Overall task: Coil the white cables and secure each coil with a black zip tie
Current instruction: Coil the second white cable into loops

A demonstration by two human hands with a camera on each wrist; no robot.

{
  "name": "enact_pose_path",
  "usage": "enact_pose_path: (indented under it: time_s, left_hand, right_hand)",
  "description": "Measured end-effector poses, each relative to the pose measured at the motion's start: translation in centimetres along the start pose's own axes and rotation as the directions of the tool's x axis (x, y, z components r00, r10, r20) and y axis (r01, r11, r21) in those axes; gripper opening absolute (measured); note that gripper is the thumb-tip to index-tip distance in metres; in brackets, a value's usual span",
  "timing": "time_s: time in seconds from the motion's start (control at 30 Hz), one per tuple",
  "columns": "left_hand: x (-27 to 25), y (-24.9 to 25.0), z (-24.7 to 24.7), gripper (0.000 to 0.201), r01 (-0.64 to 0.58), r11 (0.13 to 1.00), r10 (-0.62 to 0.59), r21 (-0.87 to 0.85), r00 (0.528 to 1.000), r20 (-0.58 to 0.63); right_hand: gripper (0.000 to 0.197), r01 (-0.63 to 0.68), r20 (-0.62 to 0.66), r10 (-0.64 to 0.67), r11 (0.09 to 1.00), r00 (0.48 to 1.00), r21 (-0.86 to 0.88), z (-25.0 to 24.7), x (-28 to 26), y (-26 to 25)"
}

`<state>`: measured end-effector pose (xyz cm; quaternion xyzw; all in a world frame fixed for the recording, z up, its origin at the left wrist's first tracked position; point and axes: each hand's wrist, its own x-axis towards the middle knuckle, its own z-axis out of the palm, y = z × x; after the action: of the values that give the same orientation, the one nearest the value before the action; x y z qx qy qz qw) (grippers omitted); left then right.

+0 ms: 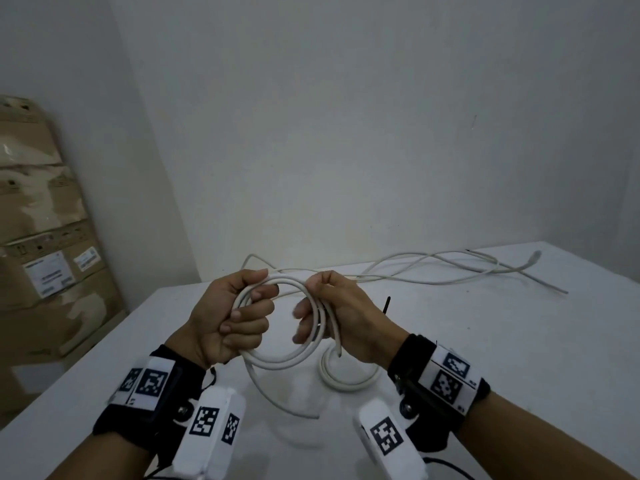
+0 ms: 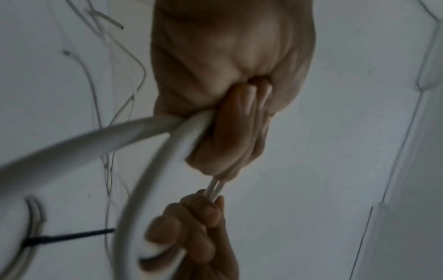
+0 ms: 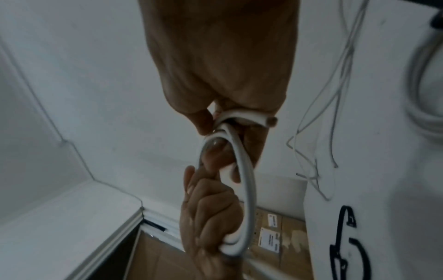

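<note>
White table (image 1: 485,358) is the landmark. On its far side, by the wall: loose thin white cables (image 1: 433,268), uncoiled, tangled across each other. Near edge, just below the hands: a finished coil (image 1: 349,381) lying flat, with a black zip tie (image 2: 59,237) on it, tail sticking out. More black zip ties (image 3: 345,244) lie on the table, seen from the right wrist. Cardboard boxes (image 1: 45,237) stacked off the table's left side.

Held coil (image 1: 277,323) is in the air above the table's near edge, a few loops of thick round white cable. Left hand (image 1: 228,320): fingers curled tight round the left side of the bundle, thumb over the top. Right hand (image 1: 343,320): fingers and thumb wrapped round the right side, cut end (image 1: 338,351) poking out below the palm. Both clamped on it, neither free.

Handling, my read: light, but the jacket looks stiff and springy, smooth too. Loops will likely spring open if either grip slackens. Cut end is the weak spot; it wants to flick out of the bundle.

Where to hold: pinch all loops plus the cut end together at one point, probably the right-hand side, so one hand frees up for a tie. Strap right beside that pinch.
</note>
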<state>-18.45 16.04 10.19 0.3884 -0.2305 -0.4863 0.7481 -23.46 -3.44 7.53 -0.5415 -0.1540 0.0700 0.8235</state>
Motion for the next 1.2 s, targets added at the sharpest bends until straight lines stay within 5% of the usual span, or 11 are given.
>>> enact_pose_path:
  time_s: [0.07,0.13,0.23,0.33,0.5,0.63,0.8,1.03,1.07,1.13,1.2]
  left_hand:
    - [0.2,-0.2,0.3,0.028,-0.050,0.998,0.057,0.046,0.981,-0.184]
    - [0.6,-1.1,1.1,0.028,-0.104,0.978,0.174,0.183,0.887,-0.428]
    - [1.2,-2.7,1.8,0.028,-0.159,0.939,0.312,0.306,0.770,-0.556]
    - [0.8,-3.3,1.7,0.027,-0.122,0.928,0.321,0.352,0.743,-0.587]
    - [0.3,-2.1,2.1,0.025,0.096,0.893,0.199,0.440,0.792,-0.577]
    - [0.8,-1.5,3.2,0.029,0.264,0.803,0.134,0.535,0.794,-0.592]
    - [1.9,-2.4,3.3,0.046,0.169,0.762,0.315,0.625,0.746,-0.586]
    - [2.2,-2.2,3.0,0.040,-0.050,0.753,0.558,0.656,0.577,-0.596]
    - [2.1,-1.9,2.9,0.037,-0.096,0.755,0.588,0.648,0.537,-0.605]
    - [2.0,-1.1,2.6,0.036,-0.199,0.748,0.645,0.633,0.442,-0.624]
    - [1.8,-0.1,2.0,0.035,-0.312,0.740,0.673,0.597,0.351,-0.651]
  right_hand:
    - [0.010,-0.002,-0.051,0.008,0.991,0.999,0.133,0.3,0.6,0.6]
    - [0.013,0.013,-0.127,0.006,0.988,0.992,0.152,0.3,1.1,1.1]
    - [0.015,0.048,-0.174,-0.040,0.998,0.984,0.046,0.0,1.6,1.5]
    - [0.014,0.041,-0.124,-0.049,0.996,0.991,-0.073,-0.7,1.9,1.2]
    - [0.007,-0.057,0.064,0.082,0.944,0.995,-0.324,-0.3,1.7,0.3]
    - [0.020,-0.067,0.127,0.144,0.874,0.981,-0.481,0.4,2.1,-0.7]
    - [0.020,-0.050,0.126,0.149,0.817,0.981,-0.574,0.2,3.0,-2.1]
    - [0.044,0.065,-0.025,-0.112,0.730,0.993,-0.681,-1.1,3.8,-1.9]
    - [0.048,0.087,-0.127,-0.231,0.734,0.965,-0.673,-1.6,3.5,-2.2]
    - [0.051,0.164,-0.328,-0.461,0.750,0.825,-0.641,-2.7,2.4,-2.8]
    - [0.043,0.215,-0.416,-0.543,0.759,0.730,-0.614,-3.2,0.9,-2.6]
